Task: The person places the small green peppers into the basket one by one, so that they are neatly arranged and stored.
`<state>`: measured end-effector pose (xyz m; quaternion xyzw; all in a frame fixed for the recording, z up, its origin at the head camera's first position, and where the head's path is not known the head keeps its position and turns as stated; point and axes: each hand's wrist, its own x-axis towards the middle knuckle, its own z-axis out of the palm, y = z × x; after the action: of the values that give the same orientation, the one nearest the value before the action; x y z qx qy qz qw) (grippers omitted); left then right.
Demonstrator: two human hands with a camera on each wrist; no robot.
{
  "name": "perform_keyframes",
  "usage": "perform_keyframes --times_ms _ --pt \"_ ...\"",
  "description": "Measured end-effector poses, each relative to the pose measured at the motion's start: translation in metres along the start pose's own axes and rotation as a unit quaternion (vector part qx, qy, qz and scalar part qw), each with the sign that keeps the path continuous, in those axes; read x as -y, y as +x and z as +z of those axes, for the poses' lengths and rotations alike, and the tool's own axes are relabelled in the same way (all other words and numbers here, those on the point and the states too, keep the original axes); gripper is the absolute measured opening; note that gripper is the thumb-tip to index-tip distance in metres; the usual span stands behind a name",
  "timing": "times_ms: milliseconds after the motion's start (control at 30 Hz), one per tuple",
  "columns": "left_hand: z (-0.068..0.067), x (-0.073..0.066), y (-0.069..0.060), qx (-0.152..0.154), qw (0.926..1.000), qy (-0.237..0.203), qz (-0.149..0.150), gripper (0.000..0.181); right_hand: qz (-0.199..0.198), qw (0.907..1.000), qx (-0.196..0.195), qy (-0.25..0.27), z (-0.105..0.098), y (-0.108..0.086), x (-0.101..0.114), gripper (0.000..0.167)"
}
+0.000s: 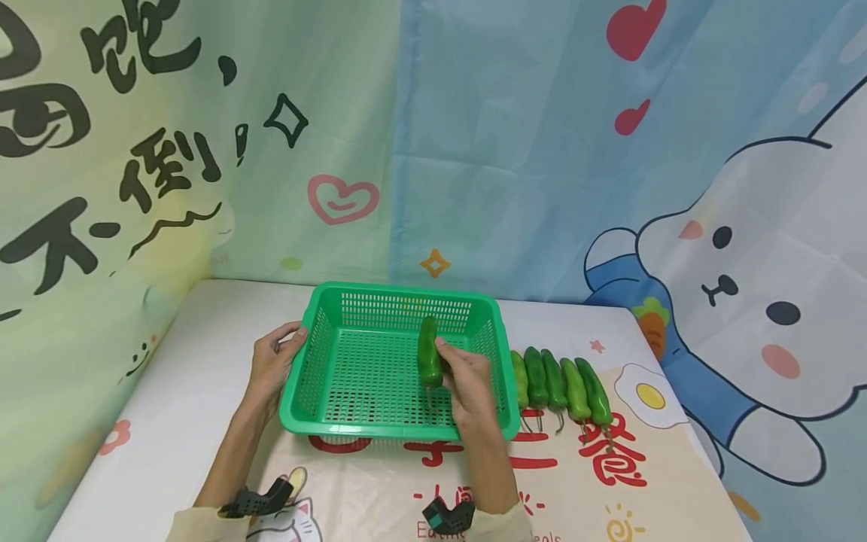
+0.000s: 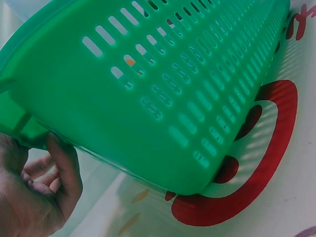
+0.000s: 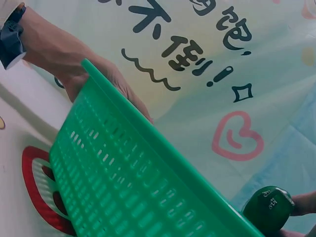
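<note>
Green plastic forms the basket point(image 1: 379, 432), whose slotted left side is gripped at the rim by the left hand point(image 1: 272, 363), with thumb and fingers closed on the edge. One green pepper point(image 1: 429, 352) is pinched between the thumb and fingers of the right hand point(image 1: 470, 380) and is held over the right half of the basket — its stem end is turned toward the person. Five more peppers point(image 1: 554, 380) are laid side by side on the printed tablecloth point(image 1: 366, 489), just to the right of the basket; this row is shown by the head view only. By the left wrist view, the outer wall of the basket is shown from close by, and fingertips are seen pressed to the underside of the rim, a contact that is hidden from above. By the right wrist view, the rounded end of the held pepper is shown near the rim — most of the right hand is cut off there, so the placing of its other fingers cannot be told. Behind the table, a printed cloth backdrop point(image 1: 508, 150) is hung, and dark bands point(image 1: 257, 499) are worn at both wrists
</note>
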<state>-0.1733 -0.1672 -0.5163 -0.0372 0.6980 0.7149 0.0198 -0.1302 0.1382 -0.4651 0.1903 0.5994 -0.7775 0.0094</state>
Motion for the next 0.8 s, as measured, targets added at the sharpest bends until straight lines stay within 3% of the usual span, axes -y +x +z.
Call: perform_keyframes --times_ms 600,800 --pt "0.000 -0.001 0.000 -0.003 1.0000 0.008 -0.002 0.055 0.010 0.9972 0.016 0.072 0.027 -0.004 -0.017 0.040" --pt "0.001 -0.002 0.000 -0.007 0.9999 0.008 -0.007 0.054 0.018 0.9974 0.025 0.065 0.036 -0.006 -0.023 0.040"
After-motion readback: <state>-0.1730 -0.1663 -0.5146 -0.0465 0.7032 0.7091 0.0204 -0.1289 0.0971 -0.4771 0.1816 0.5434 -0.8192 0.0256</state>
